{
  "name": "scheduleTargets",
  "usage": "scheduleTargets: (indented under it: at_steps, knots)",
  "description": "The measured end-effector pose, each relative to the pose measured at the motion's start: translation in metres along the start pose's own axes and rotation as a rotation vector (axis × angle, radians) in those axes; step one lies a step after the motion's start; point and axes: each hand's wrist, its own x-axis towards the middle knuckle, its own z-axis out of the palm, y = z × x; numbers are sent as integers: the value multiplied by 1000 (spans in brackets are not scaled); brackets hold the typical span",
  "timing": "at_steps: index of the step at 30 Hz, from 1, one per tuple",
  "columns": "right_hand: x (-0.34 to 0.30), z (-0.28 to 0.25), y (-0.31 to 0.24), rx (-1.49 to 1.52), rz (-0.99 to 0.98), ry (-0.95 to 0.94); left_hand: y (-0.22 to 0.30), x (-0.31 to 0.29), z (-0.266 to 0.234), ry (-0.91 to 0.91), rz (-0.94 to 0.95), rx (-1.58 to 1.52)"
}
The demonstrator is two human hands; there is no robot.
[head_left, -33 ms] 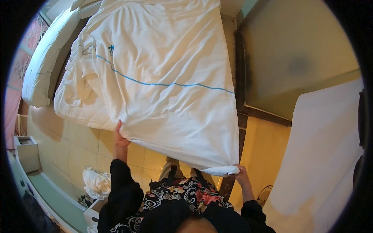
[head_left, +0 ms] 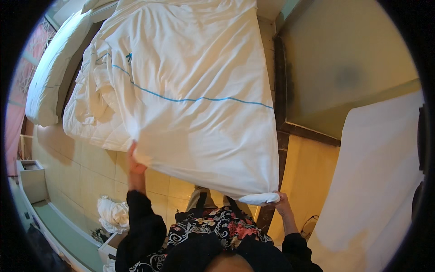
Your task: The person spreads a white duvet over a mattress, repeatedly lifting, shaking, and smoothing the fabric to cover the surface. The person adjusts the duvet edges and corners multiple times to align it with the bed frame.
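A white duvet cover (head_left: pixel 204 131) with a thin blue stripe lies spread and wrinkled over the bed, its near edge lifted toward me. At the left end of that edge, my left hand (head_left: pixel 137 167) grips the fabric with the fingertips partly hidden by it. My right hand (head_left: pixel 282 205) is closed on the near right corner, where the cloth bunches into a small fold. Under the cover's left side shows a quilted white mattress (head_left: pixel 97 133).
A second bed with white bedding (head_left: pixel 43 86) stands at the far left. Frosted glass (head_left: pixel 349 72) in a dark frame rises on the right, near a hanging white sheet (head_left: pixel 376 181). Crumpled white cloth (head_left: pixel 113 213) sits at lower left by a small white box-like unit (head_left: pixel 32 181).
My left hand has shifted slightly left and toward me, drawing the duvet cover's near edge straighter. My right hand stays almost in place.
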Motion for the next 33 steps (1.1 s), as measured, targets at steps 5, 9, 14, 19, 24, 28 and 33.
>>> scheduleTargets:
  at_steps: [5,9,14,19,24,28,33]
  knots:
    - [4,14,-14,121,-15,-127,-51,-59,-182,247,228,136]
    - [-1,2,-13,-20,-54,-140,-133,-25,-207,383,237,131]
    - [2,7,-25,-80,-174,-127,-135,30,-117,202,69,145]
    - [-8,-9,11,-132,-179,-117,-97,40,-100,-44,18,134]
    - [-4,18,3,-34,-217,-221,-119,-44,-243,629,249,274]
    - [1,13,-3,-60,-237,-231,-173,-47,-235,690,29,369]
    - [-1,8,-7,-106,-241,-218,-218,-29,-141,311,-318,70]
